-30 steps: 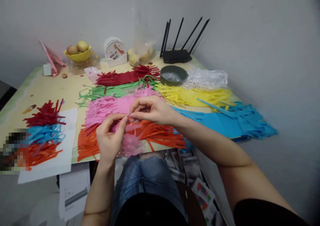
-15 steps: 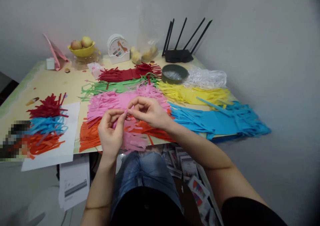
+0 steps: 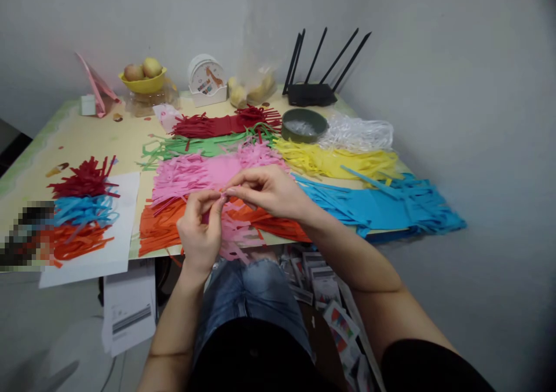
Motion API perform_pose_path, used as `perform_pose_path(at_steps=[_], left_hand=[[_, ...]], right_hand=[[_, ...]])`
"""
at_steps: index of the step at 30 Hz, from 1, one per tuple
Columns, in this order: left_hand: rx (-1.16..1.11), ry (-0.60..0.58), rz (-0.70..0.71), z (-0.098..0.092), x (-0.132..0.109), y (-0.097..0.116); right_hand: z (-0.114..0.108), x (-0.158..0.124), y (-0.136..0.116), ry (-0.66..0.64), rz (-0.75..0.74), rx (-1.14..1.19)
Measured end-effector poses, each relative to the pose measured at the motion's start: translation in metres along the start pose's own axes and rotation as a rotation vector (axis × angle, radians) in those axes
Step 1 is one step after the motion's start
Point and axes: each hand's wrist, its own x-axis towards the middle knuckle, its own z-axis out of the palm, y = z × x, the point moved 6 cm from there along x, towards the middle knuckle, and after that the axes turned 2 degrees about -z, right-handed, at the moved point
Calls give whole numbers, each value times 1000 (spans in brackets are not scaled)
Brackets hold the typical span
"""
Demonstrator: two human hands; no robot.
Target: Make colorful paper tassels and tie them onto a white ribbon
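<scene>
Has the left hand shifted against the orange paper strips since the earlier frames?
Barely: left hand stays at the near edge of the orange paper strips, pinching pink fringed paper.

Setting: room in a home, corner used for paper craft. Evidence: a worktop [image 3: 87, 143] with a pale printed cover, pushed against plain painted walls; yellow fruit bowl [image 3: 143, 83] holding fruit; small giraffe-print clock [image 3: 207, 80]; black wireless router [image 3: 311, 94] with raised antennas; bagged fruit [image 3: 252, 88]; fringed coloured paper sheets [image 3: 208, 172] spread across the top; printed leaflets [image 3: 330, 299] lying on the floor below.
</scene>
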Motion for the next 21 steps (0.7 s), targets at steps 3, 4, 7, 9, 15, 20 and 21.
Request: perform_pose_path(at_steps=[3, 4, 7, 9, 15, 20, 21], left_hand=[[30, -43, 55, 2, 1, 4], [58, -45, 87, 2, 1, 5], [140, 15, 209, -1, 2, 12], [177, 50, 283, -2, 2, 15], [212, 53, 330, 0, 0, 12], [71, 77, 99, -3, 3, -5], [-25, 63, 10, -2, 4, -11]], right_hand=[[1, 1, -1, 21, 19, 40], [3, 1, 0, 34, 26, 54], [9, 1, 5, 66, 50, 94], [12, 0, 8, 88, 46, 88], [7, -6, -4, 192, -136, -257], [0, -7, -16, 265, -213, -399], [-1, -7, -17, 275, -225, -415]])
